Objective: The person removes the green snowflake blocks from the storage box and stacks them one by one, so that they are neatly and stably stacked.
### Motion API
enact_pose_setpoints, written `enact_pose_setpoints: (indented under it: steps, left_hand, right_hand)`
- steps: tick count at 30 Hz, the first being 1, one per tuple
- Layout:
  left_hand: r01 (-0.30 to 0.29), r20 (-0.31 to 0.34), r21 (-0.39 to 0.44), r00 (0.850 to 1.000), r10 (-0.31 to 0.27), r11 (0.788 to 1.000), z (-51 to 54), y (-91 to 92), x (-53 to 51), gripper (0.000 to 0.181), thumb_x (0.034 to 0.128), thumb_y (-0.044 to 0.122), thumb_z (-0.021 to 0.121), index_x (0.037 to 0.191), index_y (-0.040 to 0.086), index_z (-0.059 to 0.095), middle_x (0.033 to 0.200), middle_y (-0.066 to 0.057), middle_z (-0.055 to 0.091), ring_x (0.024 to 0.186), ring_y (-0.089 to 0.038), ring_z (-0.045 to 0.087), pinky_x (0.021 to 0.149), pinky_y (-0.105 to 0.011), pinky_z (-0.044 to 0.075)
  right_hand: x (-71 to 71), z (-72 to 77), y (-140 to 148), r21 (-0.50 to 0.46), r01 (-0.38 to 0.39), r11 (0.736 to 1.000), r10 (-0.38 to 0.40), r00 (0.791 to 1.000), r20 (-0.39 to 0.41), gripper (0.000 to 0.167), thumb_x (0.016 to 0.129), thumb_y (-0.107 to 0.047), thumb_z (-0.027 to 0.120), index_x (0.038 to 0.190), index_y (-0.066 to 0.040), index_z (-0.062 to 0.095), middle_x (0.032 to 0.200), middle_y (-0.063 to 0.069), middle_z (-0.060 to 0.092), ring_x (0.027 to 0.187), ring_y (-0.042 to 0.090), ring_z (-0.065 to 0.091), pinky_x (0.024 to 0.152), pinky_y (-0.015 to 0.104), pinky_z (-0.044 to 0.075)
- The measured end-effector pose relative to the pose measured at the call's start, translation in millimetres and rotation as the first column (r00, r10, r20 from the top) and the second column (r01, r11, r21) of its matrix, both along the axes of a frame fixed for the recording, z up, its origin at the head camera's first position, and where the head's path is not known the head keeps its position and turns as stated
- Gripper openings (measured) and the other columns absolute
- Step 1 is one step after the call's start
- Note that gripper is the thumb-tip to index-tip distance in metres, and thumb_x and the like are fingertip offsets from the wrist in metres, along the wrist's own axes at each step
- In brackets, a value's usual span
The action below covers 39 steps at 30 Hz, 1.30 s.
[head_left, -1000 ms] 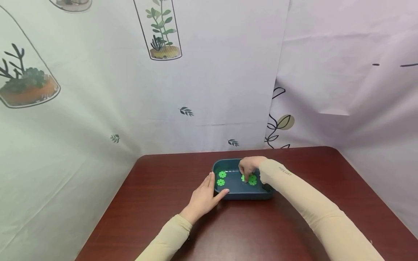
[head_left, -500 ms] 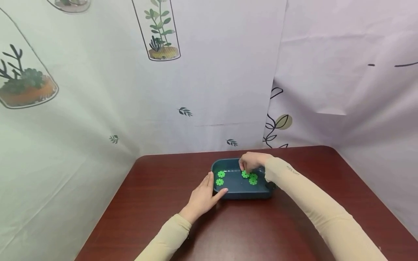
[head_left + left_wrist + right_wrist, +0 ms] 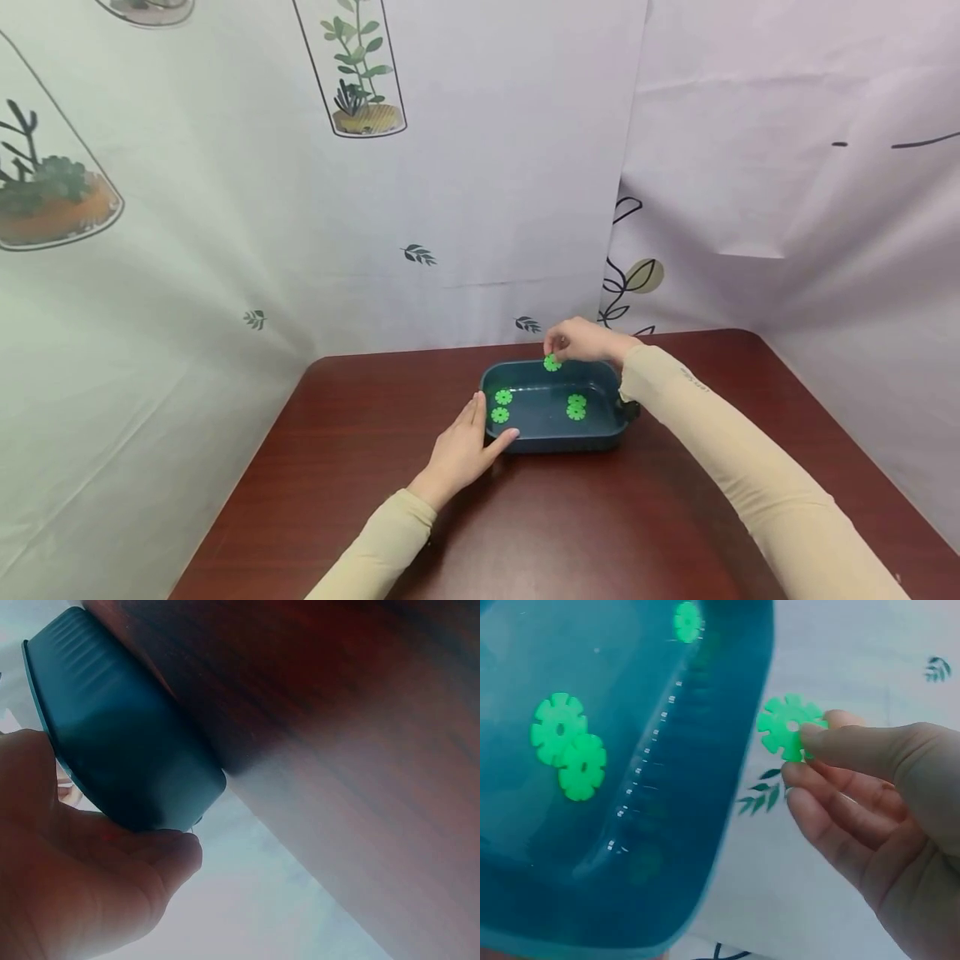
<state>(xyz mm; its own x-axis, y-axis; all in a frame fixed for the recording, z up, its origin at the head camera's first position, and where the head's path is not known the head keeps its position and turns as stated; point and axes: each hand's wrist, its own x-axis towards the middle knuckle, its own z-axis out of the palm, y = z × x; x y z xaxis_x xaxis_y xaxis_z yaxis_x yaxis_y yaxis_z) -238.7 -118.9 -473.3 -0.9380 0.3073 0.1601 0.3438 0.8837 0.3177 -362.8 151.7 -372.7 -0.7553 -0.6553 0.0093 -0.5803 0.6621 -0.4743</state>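
Observation:
In the head view, my right hand point(image 3: 588, 340) is above the far rim of a dark blue rectangular tray point(image 3: 555, 444). Its thumb and fingers pinch a bright green notched disc point(image 3: 552, 363), whose centre hole shows in the right wrist view. Two more green discs point(image 3: 576, 413) overlap on the tray floor at the right. Another pair of discs point(image 3: 500, 415) lies near the left end. My left hand point(image 3: 459, 450) rests against the tray's left end, fingers straight along the wall and thumb at the front corner; the left wrist view shows the tray's outer wall point(image 3: 127, 735) beside it.
The tray stands near the back of a reddish-brown table point(image 3: 360, 467). A white cloth point(image 3: 480, 167) printed with plants hangs behind and at both sides. Around the right wrist, a small dark object point(image 3: 630, 410) shows below the cuff.
My right hand has lifted one green disc from the tray floor, up and away to above the far rim. The left hand has stayed against the tray.

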Motion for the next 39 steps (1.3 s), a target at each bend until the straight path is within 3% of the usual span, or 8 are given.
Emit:
enact_pose_setpoints:
  steps: [4,12,18,24,30,39]
  left_hand:
    - [0.014,0.003,0.005,1.000,-0.014,1.000,0.5,0.1,0.6,0.103,0.0944,0.075,0.041,0.156,-0.006,0.027,0.159,-0.022,0.033,0.145,-0.032,0.037,0.105,-0.046,0.045]
    - [0.017,0.004,0.011,1.000,-0.017,1.000,0.7,-0.4,-0.8,0.102,0.0949,0.074,0.042,0.157,-0.005,0.025,0.160,-0.022,0.031,0.146,-0.032,0.035,0.106,-0.045,0.045]
    - [0.010,0.011,0.008,1.000,-0.010,1.000,0.7,-2.1,-2.2,0.102,0.0950,0.074,0.043,0.157,-0.004,0.023,0.161,-0.021,0.030,0.147,-0.031,0.034,0.107,-0.045,0.044]
    - [0.012,0.012,0.019,1.000,-0.012,1.000,3.7,-2.7,-2.3,0.102,0.0952,0.073,0.044,0.157,-0.005,0.024,0.160,-0.023,0.030,0.147,-0.032,0.034,0.106,-0.046,0.044]
    - [0.014,0.017,0.016,1.000,-0.014,1.000,3.6,-2.5,-2.8,0.102,0.0951,0.073,0.044,0.157,-0.005,0.023,0.160,-0.023,0.031,0.147,-0.032,0.034,0.107,-0.046,0.044]
    - [0.016,0.024,0.008,1.000,-0.016,1.000,1.3,-1.7,-0.1,0.102,0.0949,0.074,0.042,0.158,-0.004,0.023,0.160,-0.022,0.031,0.147,-0.031,0.034,0.107,-0.046,0.044]
  right_hand:
    - [1.0,5.2,10.0,-0.056,0.031,0.998,-0.032,0.999,-0.027,0.010,0.094,-0.004,0.067,0.099,-0.010,0.072,0.092,0.000,0.069,0.085,0.016,0.063,0.076,0.038,0.054]
    - [2.4,21.9,37.7,-0.105,0.156,0.982,-0.157,0.988,0.002,0.007,0.095,-0.007,0.068,0.100,-0.010,0.073,0.095,0.004,0.071,0.090,0.024,0.067,0.079,0.042,0.053]
    - [1.5,28.3,63.3,-0.159,0.242,0.957,-0.244,0.970,0.007,0.008,0.096,-0.011,0.069,0.103,-0.008,0.072,0.094,0.007,0.071,0.083,0.024,0.064,0.071,0.038,0.051]
    - [5.9,30.4,88.4,-0.197,0.318,0.928,-0.321,0.947,0.016,0.015,0.098,-0.012,0.067,0.110,-0.004,0.070,0.107,0.014,0.069,0.095,0.029,0.068,0.078,0.043,0.056]
    - [10.7,20.6,109.1,-0.227,0.348,0.909,-0.353,0.935,0.021,0.018,0.098,-0.008,0.065,0.112,0.003,0.068,0.106,0.018,0.069,0.094,0.036,0.068,0.078,0.045,0.057]
    - [24.2,-10.9,127.8,-0.217,0.399,0.891,-0.392,0.917,0.080,0.019,0.099,-0.004,0.062,0.114,0.007,0.068,0.104,0.019,0.070,0.094,0.037,0.069,0.079,0.042,0.059]
